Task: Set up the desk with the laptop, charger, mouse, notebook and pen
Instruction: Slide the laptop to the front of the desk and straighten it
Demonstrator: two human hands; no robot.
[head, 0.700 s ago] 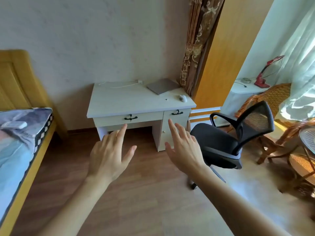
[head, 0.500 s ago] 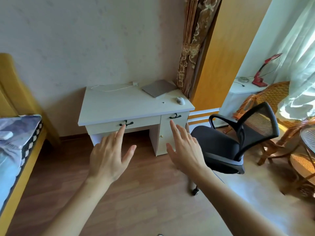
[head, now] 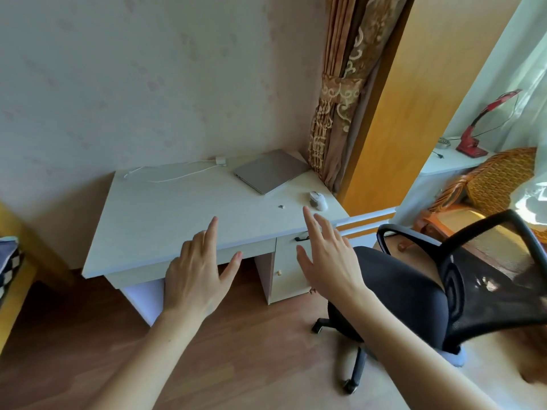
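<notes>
Far left edge: a bed [head: 9, 261] with a yellow wooden frame and checked bedding, only a sliver in view. Floor is brown wood planking.

The white counter [head: 177, 220] stands against a pale patterned wall. On its far left part lies the charger [head: 220, 160], a small white block by the wall, with its white cable [head: 165, 177] trailing left across the surface. Right of it, far side, the closed grey laptop [head: 270, 170] lies flat, turned at an angle. Further right, near the right edge, the white mouse [head: 318, 200]; a tiny dark object [head: 281, 206] sits just left of it, too small to tell. Notebook and pen cannot be made out.

Your left hand [head: 195, 273] is raised before the counter's near edge, fingers spread wide, holding nothing. Your right hand [head: 328, 258] is raised before the drawer unit, fingers likewise wide and empty.

Right of the counter: a brown patterned curtain [head: 340, 99], tied back, and a yellow wooden panel [head: 414, 113]. A black mesh office chair [head: 444, 279] stands near right. Far right, a red desk lamp [head: 476, 134] on a white ledge, with a wicker chair [head: 497, 182] beside it.
</notes>
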